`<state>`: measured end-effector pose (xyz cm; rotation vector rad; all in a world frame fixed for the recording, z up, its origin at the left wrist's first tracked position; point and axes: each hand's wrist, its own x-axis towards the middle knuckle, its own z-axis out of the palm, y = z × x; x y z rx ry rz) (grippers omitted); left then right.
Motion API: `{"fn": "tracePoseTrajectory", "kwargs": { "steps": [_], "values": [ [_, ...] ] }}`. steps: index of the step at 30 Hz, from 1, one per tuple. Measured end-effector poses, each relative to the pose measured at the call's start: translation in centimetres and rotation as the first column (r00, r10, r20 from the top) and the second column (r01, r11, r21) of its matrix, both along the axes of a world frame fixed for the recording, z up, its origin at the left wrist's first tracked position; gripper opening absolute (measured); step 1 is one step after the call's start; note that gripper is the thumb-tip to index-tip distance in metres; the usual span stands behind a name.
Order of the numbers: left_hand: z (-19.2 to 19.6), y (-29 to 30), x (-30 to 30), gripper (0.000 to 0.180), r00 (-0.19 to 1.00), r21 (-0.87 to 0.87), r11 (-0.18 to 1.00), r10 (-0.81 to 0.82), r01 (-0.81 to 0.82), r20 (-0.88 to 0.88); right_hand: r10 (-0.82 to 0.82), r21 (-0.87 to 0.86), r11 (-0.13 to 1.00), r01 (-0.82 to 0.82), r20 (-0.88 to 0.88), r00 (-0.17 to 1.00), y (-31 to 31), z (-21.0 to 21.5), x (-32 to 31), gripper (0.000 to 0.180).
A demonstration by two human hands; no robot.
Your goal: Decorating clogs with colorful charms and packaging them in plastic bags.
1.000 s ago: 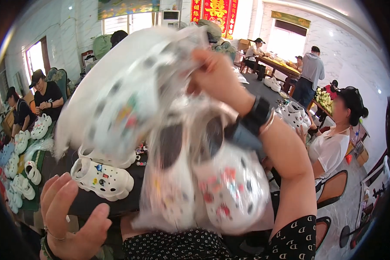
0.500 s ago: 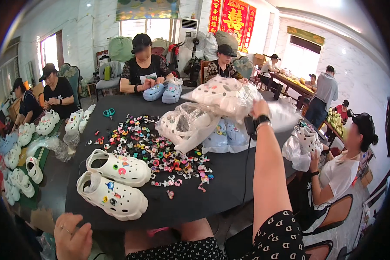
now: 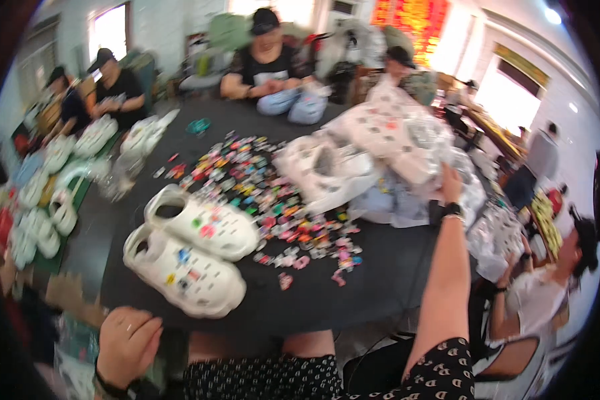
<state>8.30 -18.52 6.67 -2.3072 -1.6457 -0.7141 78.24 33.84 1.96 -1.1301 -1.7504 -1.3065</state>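
Note:
My right hand (image 3: 451,183) is stretched far out to the right side of the table. Its fingers are closed on the edge of a clear plastic bag holding white clogs (image 3: 393,130), which lies on top of other bagged shoes. Under and beside it are a second bag of white clogs (image 3: 321,172) and a bag of light blue clogs (image 3: 387,200). My left hand (image 3: 128,343) is curled closed beyond the table's near edge, with nothing visible in it. Close by, a pair of white clogs (image 3: 187,270) with colourful charms stands on the table.
A pile of small colourful shoe charms (image 3: 273,193) covers the middle of the black table (image 3: 273,307). Teal scissors (image 3: 198,126) lie behind it. Across the table a person works on blue clogs (image 3: 293,103). More white clogs (image 3: 63,212) stand at left; a person in white (image 3: 533,300) sits at right.
The view has swung left and tilted, with some blur. My left hand has gone from loosely open to curled closed. My right hand is still at the top bag, which now sits more tilted.

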Motion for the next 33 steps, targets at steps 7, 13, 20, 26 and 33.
{"fn": "tracePoseTrajectory", "kwargs": {
  "steps": [7,13,20,26,33],
  "values": [
    [-0.5,-0.8,0.9,0.02,0.993,0.01,0.999,0.032,-0.033,0.113,-0.108,-0.111,0.609,-0.786,-0.993,0.056,-5.8,-0.9,-6.6,0.043],
    [-0.6,-0.9,-0.2,0.02,0.946,-0.02,0.986,0.165,-0.166,0.278,-0.294,-0.035,0.567,-0.823,-0.942,-0.163,-11.3,1.6,-12.0,0.062],
    [-2.1,4.7,-2.3,0.025,0.886,0.075,0.976,0.153,-0.205,0.438,0.033,-0.295,0.611,-0.734,-0.918,0.396,-23.3,-0.1,-23.3,0.052],
    [-3.8,10.7,-2.8,0.034,0.847,-0.107,0.95,0.31,-0.293,0.432,0.35,-0.476,0.362,-0.802,-0.727,0.59,-32.5,-3.6,-33.5,0.012],
    [-3.3,14.6,-3.4,0.068,0.855,-0.474,0.805,0.486,-0.356,0.183,0.427,-0.481,0.13,-0.867,-0.762,0.487,-36.7,-4.1,-41.4,0.023]
  ]
}}
